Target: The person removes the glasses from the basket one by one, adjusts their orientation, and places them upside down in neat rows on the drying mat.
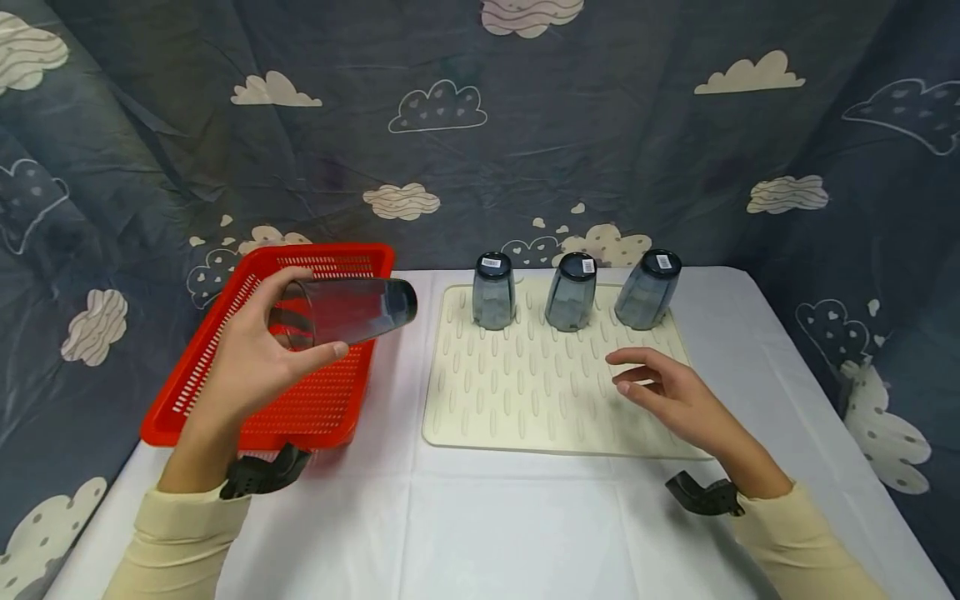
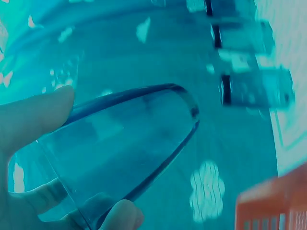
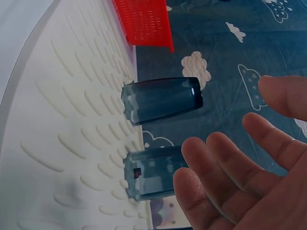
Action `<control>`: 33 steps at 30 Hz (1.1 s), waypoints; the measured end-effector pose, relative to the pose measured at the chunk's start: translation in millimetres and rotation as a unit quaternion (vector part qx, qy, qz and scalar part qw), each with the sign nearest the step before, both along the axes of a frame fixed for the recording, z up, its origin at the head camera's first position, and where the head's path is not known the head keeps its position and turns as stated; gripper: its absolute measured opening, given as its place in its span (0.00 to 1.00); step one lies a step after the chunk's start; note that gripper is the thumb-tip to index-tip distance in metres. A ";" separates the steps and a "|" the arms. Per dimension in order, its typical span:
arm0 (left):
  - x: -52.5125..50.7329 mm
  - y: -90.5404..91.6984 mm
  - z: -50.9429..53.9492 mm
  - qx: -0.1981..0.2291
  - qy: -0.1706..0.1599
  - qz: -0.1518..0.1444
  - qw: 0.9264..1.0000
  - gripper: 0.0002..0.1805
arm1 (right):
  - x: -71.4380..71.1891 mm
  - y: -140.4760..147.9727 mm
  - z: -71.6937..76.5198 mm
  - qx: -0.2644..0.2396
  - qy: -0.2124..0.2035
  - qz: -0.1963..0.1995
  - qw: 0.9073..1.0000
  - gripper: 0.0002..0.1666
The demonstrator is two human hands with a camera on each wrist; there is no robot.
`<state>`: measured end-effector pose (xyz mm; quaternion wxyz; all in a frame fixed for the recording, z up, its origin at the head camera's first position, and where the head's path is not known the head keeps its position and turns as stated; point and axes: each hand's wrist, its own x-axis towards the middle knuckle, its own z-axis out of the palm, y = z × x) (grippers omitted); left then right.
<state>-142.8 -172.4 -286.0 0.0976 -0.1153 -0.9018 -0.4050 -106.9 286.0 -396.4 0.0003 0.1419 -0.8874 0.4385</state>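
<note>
My left hand (image 1: 258, 350) grips a dark tinted drinking glass (image 1: 352, 308) near its rim, lying sideways in the air above the red basket (image 1: 318, 408). In the left wrist view the glass (image 2: 129, 139) has thumb and fingers around its wide end, its base pointing away. Over the right part of the cream drying mat (image 1: 487, 417), my right hand (image 1: 663, 396) hovers with relaxed fingers and holds nothing. Three similar glasses stand upside down along the mat's back edge: a left one (image 1: 493, 292), a middle one (image 1: 572, 293) and a right one (image 1: 648, 290), the nearest to that hand.
A white cloth covers the table (image 1: 517, 533). Behind it hangs a dark curtain (image 1: 562, 150) with a cloud pattern. The basket stands at the table's left, beside the mat. Each wrist wears a black camera mount, such as the left mount (image 1: 262, 473).
</note>
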 end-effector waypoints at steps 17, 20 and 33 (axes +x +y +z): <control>6.6 87.1 -37.4 0.140 -0.065 -0.140 0.978 0.43 | 5.2 -13.8 4.8 -0.026 -0.016 0.016 0.999 0.22; 3.8 100.6 -49.4 0.181 -0.095 -0.144 0.968 0.42 | 5.0 -17.0 3.4 -0.037 -0.010 0.024 0.999 0.21; -3.9 143.5 -86.6 0.342 -0.272 -0.091 0.895 0.33 | -0.7 -40.7 1.8 -0.089 -0.003 0.030 0.996 0.43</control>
